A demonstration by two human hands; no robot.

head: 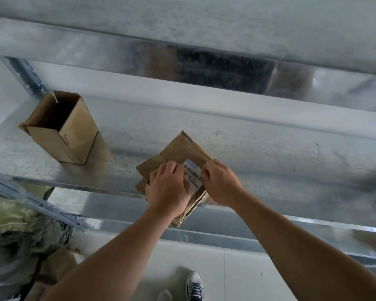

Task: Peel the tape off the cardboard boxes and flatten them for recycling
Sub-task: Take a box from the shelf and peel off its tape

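A flattened cardboard box (pixel 176 153) is lying near the front of a galvanised metal shelf (pixel 248 148), with its near corner hanging out past the shelf's front edge. A white label (pixel 192 172) with a barcode is sticking to its upper face, and both hands are working at it. The left hand (pixel 169 187) is resting on the cardboard with its fingers (pixel 172 168) bent and their tips lying down at the label's left edge (whether they are pinching anything or only pressing cannot be told, since the back of the hand is hiding the tips). The right hand (pixel 220 183) is sitting just beside it on the other side of the label, its fingers (pixel 206 172) curled tight and pinching at the label's right edge. Well apart to the left, farther back on the same shelf, an open box (pixel 74 131) is standing upright with its mouth facing up, and a small strip of clear tape (pixel 54 97) is sticking up from its far rim. Below the shelf, a shoe (pixel 194 284) with dark laces is showing on the pale floor (pixel 237 268), and a blurred pile of bags (pixel 13 224) and cardboard scraps is lying at the lower left.
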